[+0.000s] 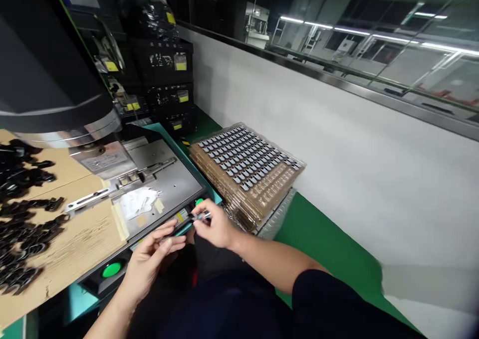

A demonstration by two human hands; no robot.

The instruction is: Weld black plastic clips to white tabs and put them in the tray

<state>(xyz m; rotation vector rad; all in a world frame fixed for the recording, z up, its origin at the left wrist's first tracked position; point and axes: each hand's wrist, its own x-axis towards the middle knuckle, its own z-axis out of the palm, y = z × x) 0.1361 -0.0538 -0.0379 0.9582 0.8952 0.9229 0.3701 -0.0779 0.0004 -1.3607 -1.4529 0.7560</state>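
My left hand (157,249) is at the front edge of the machine bed, its fingers curled around something thin that I cannot make out. My right hand (215,224) pinches a small dark part (193,218) between thumb and fingertips, just to the right of the left fingers. Both hands are close together, in front of the metal plate (181,177). On that plate lie a metal fixture (130,178) and a pile of small white pieces (138,202).
Stacked clear plastic trays (269,189) hold rows of small white-and-black parts at the right. Many black parts (22,214) lie on cardboard (86,234) at the left. A large machine head (48,65) overhangs the bed. Green buttons (111,269) line its front; black crates (168,80) stand behind.
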